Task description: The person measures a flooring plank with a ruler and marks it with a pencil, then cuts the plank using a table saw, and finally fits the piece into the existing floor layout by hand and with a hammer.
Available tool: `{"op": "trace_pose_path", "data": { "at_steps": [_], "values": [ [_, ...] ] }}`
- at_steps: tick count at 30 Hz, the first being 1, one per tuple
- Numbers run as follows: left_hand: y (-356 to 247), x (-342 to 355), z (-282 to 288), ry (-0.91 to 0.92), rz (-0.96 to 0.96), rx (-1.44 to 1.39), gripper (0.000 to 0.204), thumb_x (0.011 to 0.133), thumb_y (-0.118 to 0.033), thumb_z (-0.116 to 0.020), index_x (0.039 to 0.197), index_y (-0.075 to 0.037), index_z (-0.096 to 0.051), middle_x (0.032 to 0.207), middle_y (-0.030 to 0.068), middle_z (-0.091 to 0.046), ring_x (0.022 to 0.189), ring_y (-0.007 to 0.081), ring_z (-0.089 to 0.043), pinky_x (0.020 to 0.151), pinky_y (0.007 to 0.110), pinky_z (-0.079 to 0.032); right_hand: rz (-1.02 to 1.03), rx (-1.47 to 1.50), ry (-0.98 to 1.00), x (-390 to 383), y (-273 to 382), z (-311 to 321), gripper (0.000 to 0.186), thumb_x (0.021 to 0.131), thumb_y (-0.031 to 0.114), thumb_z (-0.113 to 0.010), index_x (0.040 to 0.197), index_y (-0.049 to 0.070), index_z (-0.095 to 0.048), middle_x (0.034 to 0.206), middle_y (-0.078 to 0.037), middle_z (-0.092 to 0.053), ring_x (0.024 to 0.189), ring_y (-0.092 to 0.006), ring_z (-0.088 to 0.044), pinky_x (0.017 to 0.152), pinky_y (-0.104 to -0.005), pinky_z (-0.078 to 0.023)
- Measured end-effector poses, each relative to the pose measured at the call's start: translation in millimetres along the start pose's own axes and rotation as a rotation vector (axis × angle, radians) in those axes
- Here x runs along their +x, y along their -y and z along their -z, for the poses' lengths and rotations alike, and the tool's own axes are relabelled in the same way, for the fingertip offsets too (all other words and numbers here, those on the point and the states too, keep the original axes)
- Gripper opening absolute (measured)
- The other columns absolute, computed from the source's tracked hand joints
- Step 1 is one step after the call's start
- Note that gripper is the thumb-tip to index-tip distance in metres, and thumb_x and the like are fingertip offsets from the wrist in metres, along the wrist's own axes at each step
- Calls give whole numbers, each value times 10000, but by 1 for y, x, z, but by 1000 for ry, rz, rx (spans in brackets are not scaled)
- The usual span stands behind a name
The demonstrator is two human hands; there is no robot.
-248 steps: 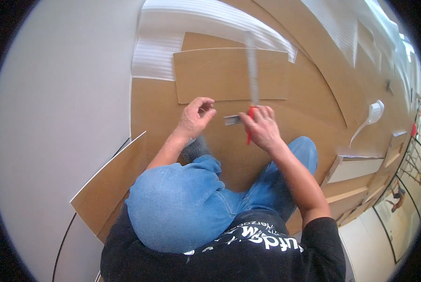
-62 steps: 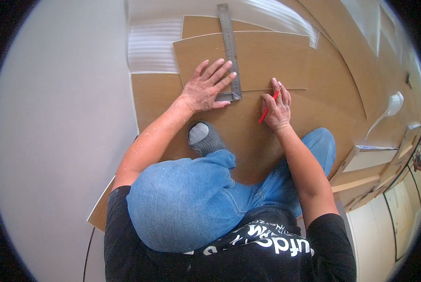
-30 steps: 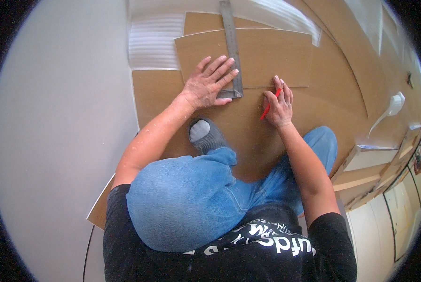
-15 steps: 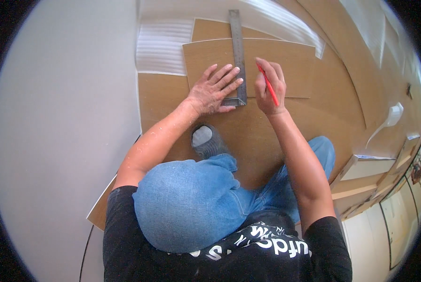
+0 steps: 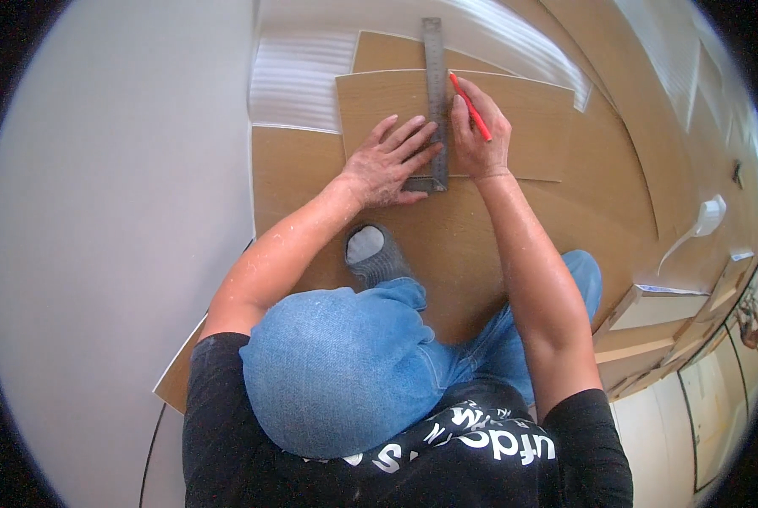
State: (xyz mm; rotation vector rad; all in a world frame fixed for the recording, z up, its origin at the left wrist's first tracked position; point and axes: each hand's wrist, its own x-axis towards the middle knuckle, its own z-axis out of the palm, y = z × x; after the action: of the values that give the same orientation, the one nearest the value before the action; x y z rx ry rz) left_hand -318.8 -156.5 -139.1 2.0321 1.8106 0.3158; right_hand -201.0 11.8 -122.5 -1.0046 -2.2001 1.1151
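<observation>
A metal try square (image 5: 434, 76) lies across a rectangular wood-coloured panel (image 5: 514, 118), its long blade pointing away from me and its short arm near the panel's close edge. My left hand (image 5: 387, 165) rests flat on the panel and the square, fingers spread, fingertips over the blade. On the blade's right side, my right hand (image 5: 482, 140) grips a red pencil (image 5: 472, 108). Its upper end in the picture is close to the blade, near the panel's far edge. Whether the tip touches the panel I cannot tell.
Larger brown sheets (image 5: 599, 186) lie beneath the panel. Pale ribbed wrapping (image 5: 303, 80) is spread beyond it on the left. A grey-white wall (image 5: 116, 212) rises on the left. At the right are a white strip (image 5: 709, 216) and framed boards (image 5: 658, 309). My socked foot (image 5: 370, 254) is near the square.
My right hand has moved away from me, toward the panel's far edge, bringing the red pencil closer to the blade. My left hand stays on the square.
</observation>
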Motion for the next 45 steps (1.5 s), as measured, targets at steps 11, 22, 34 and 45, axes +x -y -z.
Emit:
{"op": "trace_pose_path", "data": {
  "at_steps": [11,22,34,45],
  "values": [
    [2,-3,-7,-19,-8,-24,902,731,-611,-715,1480,-198,-431,1603,86,-287,1491,265,-228,1217,486,-103,21,-110,199,-55,20,31,209,886,41,-604,1079,-3,-674,996,-206,-696,947,-355,-682,832,-404,-545],
    [0,-2,-8,-37,-21,-31,927,705,-595,-744,1484,-209,-422,1605,74,-282,1491,264,-224,1221,484,-91,-57,-143,298,-113,23,52,252,843,63,-646,1091,17,-648,1024,-192,-686,958,-350,-673,850,-414,-546],
    [-1,-14,-9,-164,-42,-45,621,787,-515,-720,1277,-150,-611,1478,63,-479,1424,250,-365,1195,467,-203,-51,-117,197,-101,29,81,298,874,10,-621,1170,40,-617,1017,-190,-665,933,-346,-660,810,-423,-536],
    [-46,35,41,-204,75,-245,426,773,-385,-785,1075,-106,-674,1169,102,-627,1105,282,-584,946,435,-463,-431,-223,118,-127,-6,77,427,812,15,-599,1214,78,-470,1116,-224,-515,969,-459,-579,807,-522,-518]
  ]
}}
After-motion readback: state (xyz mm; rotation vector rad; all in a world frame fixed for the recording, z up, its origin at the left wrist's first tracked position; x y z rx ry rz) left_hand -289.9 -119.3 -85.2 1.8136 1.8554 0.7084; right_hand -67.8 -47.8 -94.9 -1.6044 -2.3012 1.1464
